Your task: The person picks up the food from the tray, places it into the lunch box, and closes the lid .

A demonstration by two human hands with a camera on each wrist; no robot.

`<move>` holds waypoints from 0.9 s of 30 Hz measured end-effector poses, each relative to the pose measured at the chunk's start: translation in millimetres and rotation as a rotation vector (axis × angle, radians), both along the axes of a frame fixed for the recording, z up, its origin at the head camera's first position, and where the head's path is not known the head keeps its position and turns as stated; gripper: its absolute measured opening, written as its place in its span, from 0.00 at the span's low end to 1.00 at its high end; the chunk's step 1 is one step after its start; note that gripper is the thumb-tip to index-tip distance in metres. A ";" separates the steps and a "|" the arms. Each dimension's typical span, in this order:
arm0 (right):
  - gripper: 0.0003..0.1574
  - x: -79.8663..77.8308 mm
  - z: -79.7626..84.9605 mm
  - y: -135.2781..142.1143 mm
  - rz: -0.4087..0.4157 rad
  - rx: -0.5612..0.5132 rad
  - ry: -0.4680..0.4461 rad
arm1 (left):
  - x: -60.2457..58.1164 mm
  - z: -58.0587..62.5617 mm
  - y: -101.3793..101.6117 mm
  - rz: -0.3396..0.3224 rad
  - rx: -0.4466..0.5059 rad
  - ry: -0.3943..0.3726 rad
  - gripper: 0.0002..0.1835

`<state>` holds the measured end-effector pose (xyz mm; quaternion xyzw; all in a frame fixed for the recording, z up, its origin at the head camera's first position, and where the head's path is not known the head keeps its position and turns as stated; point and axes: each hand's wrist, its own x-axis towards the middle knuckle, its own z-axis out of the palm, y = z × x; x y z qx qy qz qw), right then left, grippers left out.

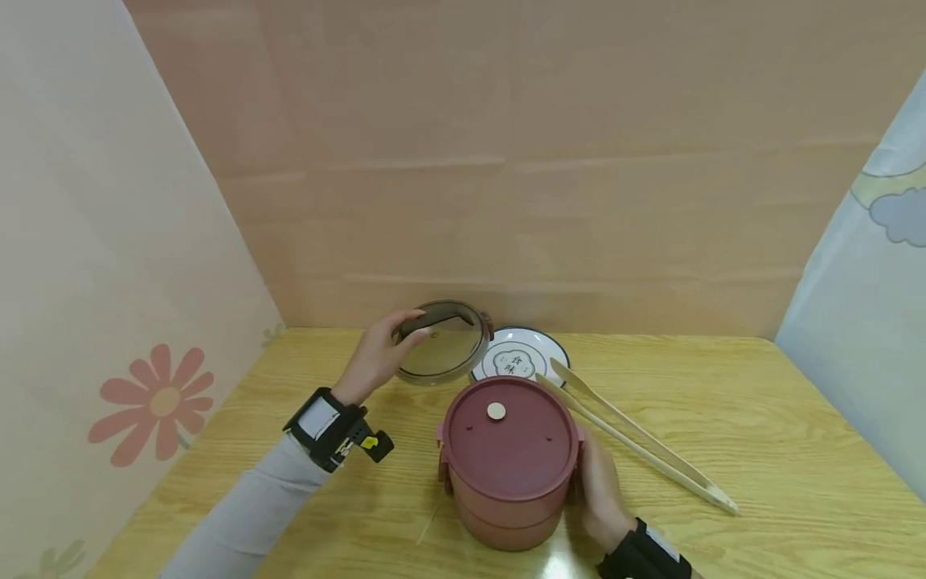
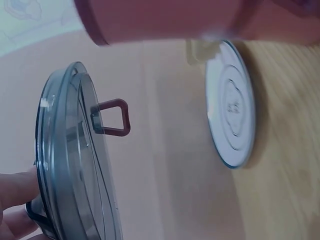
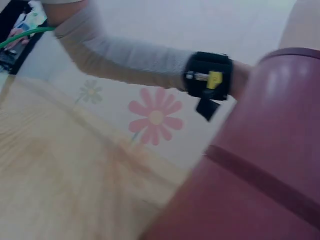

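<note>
My left hand holds a round clear lid by its dark handle, up near the back of the table. The lid stands on edge in the left wrist view, with a dark red clip loop sticking out from its rim. In front of me is a dark red, round lunch box with a flat top and a pale round button. My right hand grips its right side; part of the fingers is hidden behind it.
A white plate with a blue rim and printed characters lies behind the lunch box. Long pale wooden tongs lie to the right, tips towards the plate. A brown backdrop rises along the table's back edge, with pale screens on both sides.
</note>
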<state>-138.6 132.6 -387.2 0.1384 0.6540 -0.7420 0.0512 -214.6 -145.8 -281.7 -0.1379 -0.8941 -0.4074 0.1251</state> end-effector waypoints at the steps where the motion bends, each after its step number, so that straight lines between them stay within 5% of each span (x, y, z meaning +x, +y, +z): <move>1: 0.28 -2.5 2.0 3.0 0.023 -0.017 -0.010 | 1.8 2.6 2.4 -0.005 -0.002 0.005 0.24; 11: 0.51 -29.4 35.6 33.0 0.264 0.003 0.172 | 17.2 23.0 26.6 -0.091 -0.020 0.062 0.20; 18: 0.49 -31.3 54.3 45.7 0.440 -0.143 0.264 | 30.8 30.7 38.7 -0.164 -0.014 0.075 0.20; 27: 0.51 -33.5 63.0 49.9 0.569 -0.445 0.232 | 48.8 37.0 53.5 -0.200 -0.008 0.036 0.18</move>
